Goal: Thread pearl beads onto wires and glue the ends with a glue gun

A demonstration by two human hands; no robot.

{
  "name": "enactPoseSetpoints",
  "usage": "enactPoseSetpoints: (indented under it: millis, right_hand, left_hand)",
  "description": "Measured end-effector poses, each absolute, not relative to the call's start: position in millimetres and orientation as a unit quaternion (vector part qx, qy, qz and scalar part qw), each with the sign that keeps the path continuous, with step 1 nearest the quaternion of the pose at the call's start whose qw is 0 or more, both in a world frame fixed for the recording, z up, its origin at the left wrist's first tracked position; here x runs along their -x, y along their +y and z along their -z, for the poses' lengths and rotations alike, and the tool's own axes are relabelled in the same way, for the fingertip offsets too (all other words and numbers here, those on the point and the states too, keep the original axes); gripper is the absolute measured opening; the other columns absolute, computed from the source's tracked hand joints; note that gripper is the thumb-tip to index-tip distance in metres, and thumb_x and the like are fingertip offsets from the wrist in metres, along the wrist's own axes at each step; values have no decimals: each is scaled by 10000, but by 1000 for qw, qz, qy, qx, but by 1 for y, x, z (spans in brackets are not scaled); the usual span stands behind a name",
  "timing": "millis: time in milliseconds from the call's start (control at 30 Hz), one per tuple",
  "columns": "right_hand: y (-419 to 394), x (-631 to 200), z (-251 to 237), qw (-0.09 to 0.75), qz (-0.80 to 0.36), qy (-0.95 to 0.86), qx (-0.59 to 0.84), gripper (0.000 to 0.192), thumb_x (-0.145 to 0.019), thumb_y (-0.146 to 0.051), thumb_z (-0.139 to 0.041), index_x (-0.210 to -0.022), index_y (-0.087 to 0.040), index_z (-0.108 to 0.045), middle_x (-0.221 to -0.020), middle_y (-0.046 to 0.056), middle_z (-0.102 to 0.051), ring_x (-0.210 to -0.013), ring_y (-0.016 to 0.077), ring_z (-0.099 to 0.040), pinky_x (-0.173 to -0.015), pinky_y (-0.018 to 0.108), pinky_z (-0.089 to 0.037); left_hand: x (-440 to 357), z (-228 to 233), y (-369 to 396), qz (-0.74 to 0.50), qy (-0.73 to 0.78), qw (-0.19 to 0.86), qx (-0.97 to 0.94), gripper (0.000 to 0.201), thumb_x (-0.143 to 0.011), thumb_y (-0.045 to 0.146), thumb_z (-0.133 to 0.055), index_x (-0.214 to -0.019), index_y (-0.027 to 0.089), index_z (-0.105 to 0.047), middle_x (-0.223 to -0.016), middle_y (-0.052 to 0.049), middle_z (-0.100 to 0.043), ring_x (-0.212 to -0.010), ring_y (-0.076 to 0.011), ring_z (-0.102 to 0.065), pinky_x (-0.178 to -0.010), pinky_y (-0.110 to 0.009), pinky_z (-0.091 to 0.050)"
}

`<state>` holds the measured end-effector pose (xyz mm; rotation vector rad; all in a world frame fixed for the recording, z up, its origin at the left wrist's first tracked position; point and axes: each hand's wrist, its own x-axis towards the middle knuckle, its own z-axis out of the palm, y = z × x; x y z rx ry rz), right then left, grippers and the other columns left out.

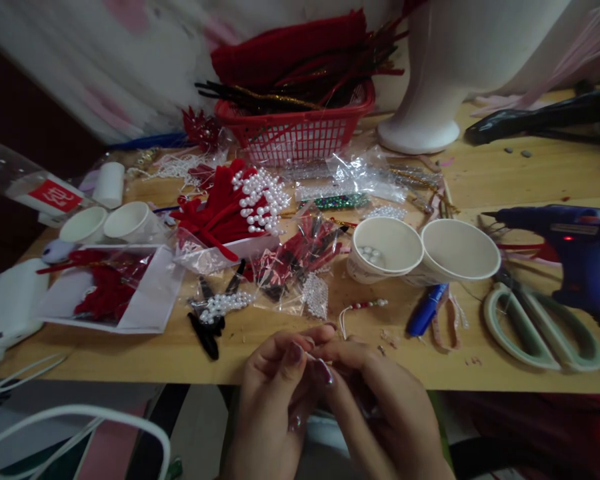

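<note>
We have both hands close together over the near edge of the wooden table [155, 363]. Our left hand [275, 393] and our right hand [387, 400] have their fingers bent, and the tips of both pinch a thin white bit [309, 358] between our thumbs. Our fingers hide most of it, so we can't tell what it is. Just past our right hand lies a short string of beads [367, 305], red, white and green, with a white thread loop. To the left of it we see a little bag of tiny white beads [315, 295], then black clips [203, 335] with white beads near them. Two paper cups [387, 250] stand behind the string, and the left one has a few white beads inside. On our right are a blue pen [427, 311] and big scissors [540, 321]
</note>
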<state>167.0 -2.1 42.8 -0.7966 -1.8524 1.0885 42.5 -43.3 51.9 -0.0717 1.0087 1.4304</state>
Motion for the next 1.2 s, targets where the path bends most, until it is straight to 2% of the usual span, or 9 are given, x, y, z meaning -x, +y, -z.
enactPoseSetpoints:
  millis: [167, 367, 533, 700, 833, 867, 967, 1100, 1200]
  right_hand:
    - [1, -167, -39, 428, -354, -771, 312, 223, -967, -70, -604, -1126, -220, -646, -851, 19, -772, -708, 157, -745, -631, 230, -579]
    - [0, -170, -39, 436, -346, -773, 306, 240, -975, -70, -589, -1145, -231, -640, -878, 22, -787, -695, 159, -742, -644, 240, -597]
    - [1, -170, -41, 435, -341, -775, 307, 210, -977, -62, -591, -1117, -206, -649, -835, 19, -759, -668, 137, -713, -598, 212, -542]
    - [1, -172, -41, 439, -326, -779, 308, 189, -986, -58, -561, -1088, -198, -635, -786, 8, -713, -651, 126, -684, -559, 201, -492]
    - [0, -173, -38, 434, -321, -784, 305, 197, -992, -56, -544, -1096, -203, -625, -807, 16, -715, -673, 131, -679, -596, 214, -500]
    - [-1, -173, -38, 433, -325, -784, 305, 194, -1000, -64, -543, -1102, -210, -621, -811, 11, -712, -671, 129, -674, -596, 214, -497]
    - [-3, -170, -35, 439, -346, -769, 311, 142, -1028, -111, -546, -1075, -231, -604, -789, -17, -685, -630, 115, -641, -555, 209, -465]
    - [-4, -167, -30, 455, -351, -758, 309, 95, -1037, -157, -545, -1045, -237, -596, -748, -33, -651, -574, 110, -591, -513, 210, -433]
    - [-6, -170, -30, 437, -342, -773, 307, 96, -1031, -175, -548, -1055, -251, -601, -717, -51, -620, -514, 104, -516, -496, 218, -404]
  left_hand:
    - [-48, -54, -42, -635, 471, 612, 28, 347, -675, 412, -994, -777, 186, -752, -1002, -83, -857, -751, -155, -768, -639, -198, -602]
    - [-48, -57, -45, -637, 474, 608, 24, 313, -691, 392, -986, -812, 205, -767, -976, -73, -860, -736, -161, -768, -613, -199, -585]
    - [-47, -51, -45, -644, 480, 596, -7, 300, -709, 387, -974, -765, 187, -758, -968, -82, -860, -546, -83, -666, -547, -167, -531]
    - [-44, -40, -47, -645, 486, 586, -75, 300, -745, 442, -944, -789, 192, -785, -950, -95, -865, -539, -67, -664, -518, -123, -498]
    - [-44, -38, -49, -650, 491, 568, -123, 270, -793, 440, -912, -767, 203, -784, -974, -72, -868, -429, -4, -549, -421, -76, -378]
    - [-45, -39, -49, -650, 501, 558, -121, 288, -778, 457, -919, -755, 206, -779, -963, -65, -868, -456, -18, -584, -421, -78, -382]
    - [-51, -45, -49, -646, 548, 522, -98, 372, -692, 525, -953, -718, 217, -747, -937, -45, -859, -660, -109, -735, -529, -120, -517]
    - [-59, -48, -51, -653, 573, 482, -116, 429, -699, 582, -927, -713, 221, -695, -917, -33, -828, -718, -148, -742, -684, -209, -612]
    - [-63, -44, -51, -667, 587, 429, -162, 426, -747, 594, -890, -716, 227, -677, -898, -18, -807, -788, -147, -732, -721, -183, -583]
